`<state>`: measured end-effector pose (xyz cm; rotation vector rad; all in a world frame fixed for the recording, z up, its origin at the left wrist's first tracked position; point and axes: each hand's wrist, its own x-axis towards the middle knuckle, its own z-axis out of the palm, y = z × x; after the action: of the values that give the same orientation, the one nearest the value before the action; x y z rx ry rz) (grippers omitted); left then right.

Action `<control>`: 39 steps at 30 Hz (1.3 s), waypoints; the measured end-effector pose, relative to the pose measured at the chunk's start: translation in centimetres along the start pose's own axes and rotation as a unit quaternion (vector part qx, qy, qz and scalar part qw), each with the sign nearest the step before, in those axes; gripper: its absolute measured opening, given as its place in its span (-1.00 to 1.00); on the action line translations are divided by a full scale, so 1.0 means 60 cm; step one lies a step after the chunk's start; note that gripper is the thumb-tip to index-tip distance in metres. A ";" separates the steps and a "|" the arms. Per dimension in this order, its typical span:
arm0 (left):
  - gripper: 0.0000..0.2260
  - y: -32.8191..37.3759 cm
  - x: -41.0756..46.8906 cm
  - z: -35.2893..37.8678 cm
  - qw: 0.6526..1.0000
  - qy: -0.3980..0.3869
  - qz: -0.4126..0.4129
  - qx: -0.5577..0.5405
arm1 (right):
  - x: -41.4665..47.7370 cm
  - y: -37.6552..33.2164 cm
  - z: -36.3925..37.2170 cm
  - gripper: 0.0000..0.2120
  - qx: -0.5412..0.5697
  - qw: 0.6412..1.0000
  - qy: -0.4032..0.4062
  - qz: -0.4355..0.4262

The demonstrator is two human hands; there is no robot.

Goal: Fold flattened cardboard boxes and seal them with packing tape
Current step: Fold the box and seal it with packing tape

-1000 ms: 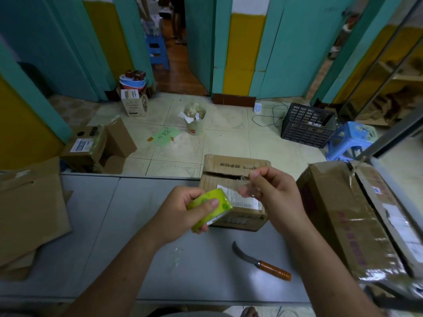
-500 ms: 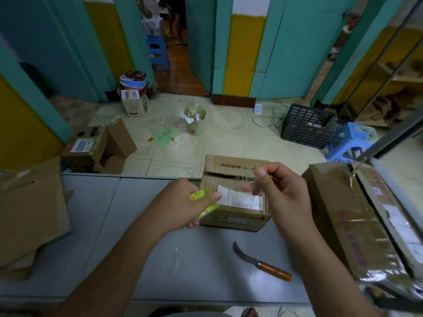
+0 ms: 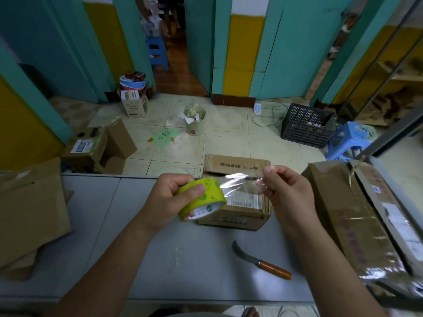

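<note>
Two hands are held above a grey table (image 3: 206,277). A yellow-green tape roll (image 3: 206,195) is gripped in the left hand (image 3: 169,197), and a clear strip (image 3: 240,183) running from it is pinched by the right hand (image 3: 286,193). The strip is stretched just above a small cardboard box (image 3: 238,216), which is set at the table's far edge. A wooden-handled knife (image 3: 261,261) is laid on the table nearer the person. Flattened cardboard (image 3: 29,213) is stacked at the left end, and a large taped box (image 3: 343,216) is placed at the right. Beyond the table, a pale tiled floor (image 3: 229,143) is seen, bounded by teal and yellow walls. An open carton (image 3: 98,147), a full bin (image 3: 195,124), a black crate (image 3: 306,126) and a blue stool (image 3: 350,140) are set on the floor.
</note>
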<state>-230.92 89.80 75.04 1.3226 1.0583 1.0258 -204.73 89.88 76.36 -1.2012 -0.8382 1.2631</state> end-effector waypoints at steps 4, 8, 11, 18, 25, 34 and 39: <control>-0.71 -0.004 0.007 0.005 0.996 -0.001 -0.018 0.083 | -0.004 -0.009 -0.003 -0.88 -0.095 0.991 0.015 -0.098; -0.66 -0.004 0.008 0.008 0.984 -0.034 -0.066 0.159 | -0.011 -0.021 -0.001 -0.96 -0.143 0.977 -0.002 -0.157; -0.54 -0.007 0.010 0.007 0.961 -0.038 -0.099 0.255 | -0.010 -0.032 -0.010 -0.94 -0.158 0.971 -0.005 -0.182; -0.43 -0.002 0.006 0.000 0.950 -0.039 -0.101 0.294 | -0.010 -0.012 -0.008 -0.89 -0.123 0.980 0.034 -0.151; -0.51 -0.013 -0.011 -0.028 0.997 -0.073 -0.024 0.008 | 0.009 0.026 -0.036 -0.88 -0.032 0.997 0.056 -0.048; -0.67 -0.014 -0.006 -0.026 0.992 -0.062 -0.051 0.100 | 0.015 0.013 -0.045 -0.86 -0.091 0.987 0.054 -0.118; -0.54 -0.029 0.000 -0.030 0.956 -0.067 -0.137 0.252 | 0.012 -0.015 -0.049 -0.82 -0.128 0.976 0.065 -0.161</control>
<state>-232.70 90.21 73.36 1.5663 1.4091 0.4607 -201.61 90.13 76.44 -1.2750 -1.0719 0.8227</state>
